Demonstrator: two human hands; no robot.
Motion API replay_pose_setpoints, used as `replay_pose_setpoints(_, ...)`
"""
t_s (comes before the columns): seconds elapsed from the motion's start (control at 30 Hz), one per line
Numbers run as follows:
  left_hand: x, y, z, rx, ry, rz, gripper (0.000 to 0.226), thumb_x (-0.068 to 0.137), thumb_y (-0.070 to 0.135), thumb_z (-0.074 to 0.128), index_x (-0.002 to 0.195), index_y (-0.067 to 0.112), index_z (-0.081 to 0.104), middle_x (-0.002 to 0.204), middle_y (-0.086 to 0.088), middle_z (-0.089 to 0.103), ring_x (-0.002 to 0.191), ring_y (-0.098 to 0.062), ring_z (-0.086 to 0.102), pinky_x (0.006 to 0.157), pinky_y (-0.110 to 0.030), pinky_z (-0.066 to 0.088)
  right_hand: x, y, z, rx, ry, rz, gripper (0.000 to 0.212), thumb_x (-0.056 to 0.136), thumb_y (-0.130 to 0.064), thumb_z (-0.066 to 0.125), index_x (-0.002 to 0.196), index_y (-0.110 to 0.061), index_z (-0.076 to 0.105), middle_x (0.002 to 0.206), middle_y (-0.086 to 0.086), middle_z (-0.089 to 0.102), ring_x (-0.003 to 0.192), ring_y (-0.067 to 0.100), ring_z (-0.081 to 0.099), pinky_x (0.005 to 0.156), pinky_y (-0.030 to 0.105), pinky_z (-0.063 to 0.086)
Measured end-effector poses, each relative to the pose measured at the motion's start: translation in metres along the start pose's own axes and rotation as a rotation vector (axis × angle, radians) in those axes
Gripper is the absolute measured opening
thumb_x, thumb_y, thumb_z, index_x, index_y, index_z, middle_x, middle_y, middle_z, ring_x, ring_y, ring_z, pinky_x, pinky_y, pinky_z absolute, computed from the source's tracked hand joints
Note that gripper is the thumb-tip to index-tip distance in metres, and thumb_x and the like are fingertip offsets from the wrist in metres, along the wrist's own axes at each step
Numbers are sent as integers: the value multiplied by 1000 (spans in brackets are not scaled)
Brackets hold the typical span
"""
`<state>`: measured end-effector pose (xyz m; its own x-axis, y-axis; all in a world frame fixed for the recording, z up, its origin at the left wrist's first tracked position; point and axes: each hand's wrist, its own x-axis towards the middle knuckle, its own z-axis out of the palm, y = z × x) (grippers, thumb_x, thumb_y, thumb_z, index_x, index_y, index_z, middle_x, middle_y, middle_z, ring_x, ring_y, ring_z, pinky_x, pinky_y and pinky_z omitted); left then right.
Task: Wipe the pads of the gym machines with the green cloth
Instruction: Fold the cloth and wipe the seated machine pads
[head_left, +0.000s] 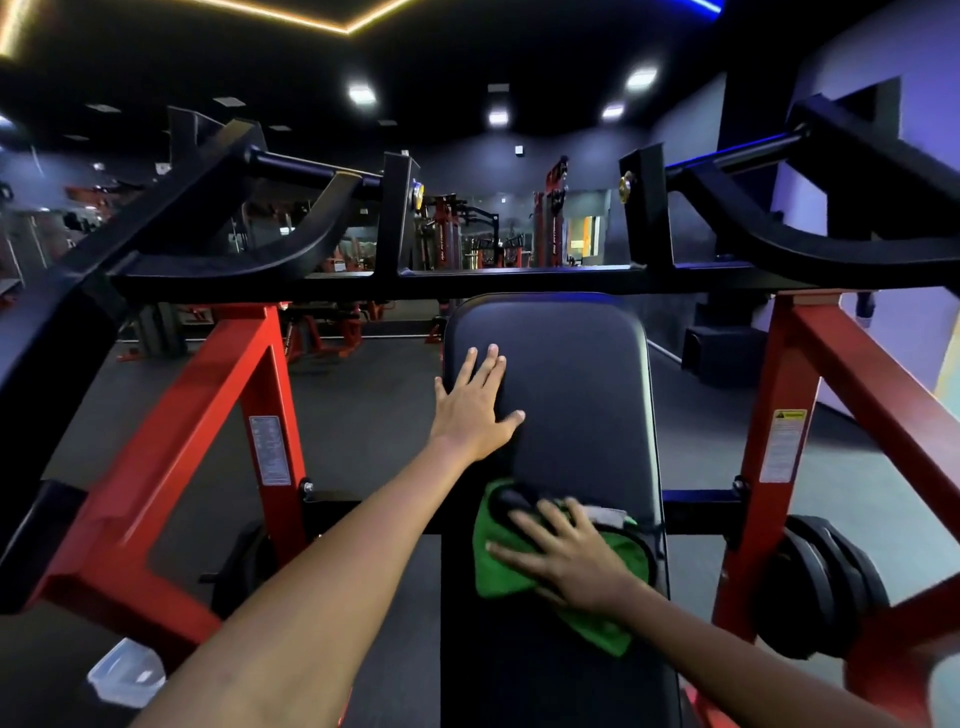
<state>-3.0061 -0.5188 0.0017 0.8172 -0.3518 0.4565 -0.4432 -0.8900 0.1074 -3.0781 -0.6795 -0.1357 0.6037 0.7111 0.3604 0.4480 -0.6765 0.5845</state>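
right hand (569, 558) flat on green cloth (597, 597), clear tub (126, 679) on floor

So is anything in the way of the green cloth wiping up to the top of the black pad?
Only the person's own left hand. It rests flat on the upper left part of the black pad, above the green cloth that the right hand presses down. The right side of the pad above the cloth looks bare.
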Motion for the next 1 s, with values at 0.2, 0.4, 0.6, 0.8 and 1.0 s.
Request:
replay_pose_setpoints(0.2, -1, 2, 18, 86, -96, -10, 108, 79, 80, 31, 146, 16, -24, 149, 6, -39, 134, -18, -40, 109, -64, -7, -9, 65, -16, -146, -42, -2, 97, 49, -62, 77, 134, -41, 35, 134, 2, 52, 107, 29, 55, 84, 46, 50)
replay_pose_setpoints(0.4, 3, 4, 26, 116, -107, -32, 98, 85, 76, 17, 144, 13, -27, 145, 2, -43, 131, -23, -43, 107, -67, -10, -30, -5, 11, 96, 40, 304, 100, 49, -55, 80, 138, -40, 36, 135, 7, 38, 109, 34, 45, 89, 51, 39)
replay_pose_setpoints(0.6, 1, 8, 34, 146, -46, -51, 105, 82, 79, 25, 143, 12, -28, 148, -1, -41, 134, -27, -40, 105, -67, -11, -49, 52, 9, -156, -30, -127, 96, 51, -65, 75, 133, -41, 33, 130, -3, 58, 104, 27, 62, 82, 44, 52)
replay_pose_setpoints(0.8, 0, 11, 29, 164, -103, -64, 117, 75, 84, 33, 143, 10, -28, 148, -3, -41, 134, -29, -39, 106, -67, -8, -43, -8, 9, 116, 66, 518, 97, 54, -50, 81, 139, -39, 33, 136, 10, 34, 108, 34, 40, 84, 53, 47)
replay_pose_setpoints(1.0, -4, 16, 30, 181, -119, -87, 123, 71, 87, 35, 143, 10, -29, 148, -8, -41, 134, -32, -38, 106, -67, -9, -61, 51, 13, -151, 57, -48, 99, 53, -54, 80, 138, -37, 33, 134, 10, 43, 105, 35, 48, 79, 46, 49)
